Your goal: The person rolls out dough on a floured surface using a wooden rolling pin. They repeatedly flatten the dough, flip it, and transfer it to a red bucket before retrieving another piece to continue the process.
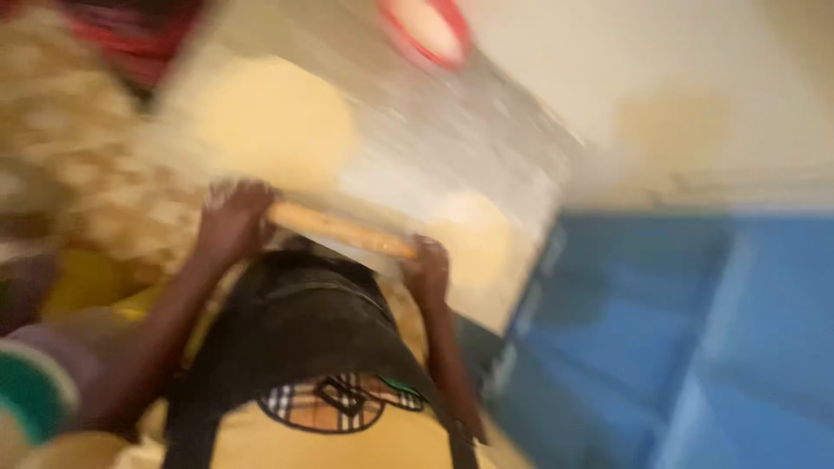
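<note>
A blurred view is looking down at a person in a black apron (295, 339). The left hand (230, 217) and right hand (427, 267) are each wrapping an end of a wooden rolling pin (340, 229), fingers curled around it. The pin is lying at the near edge of a floured board (452, 130). A flat dough round (276, 117) is sitting on the board beyond the pin, and a smaller dough piece (473, 234) is lying just beside the right hand.

Single head view, steeply down, close over floured board (452, 148)
</note>
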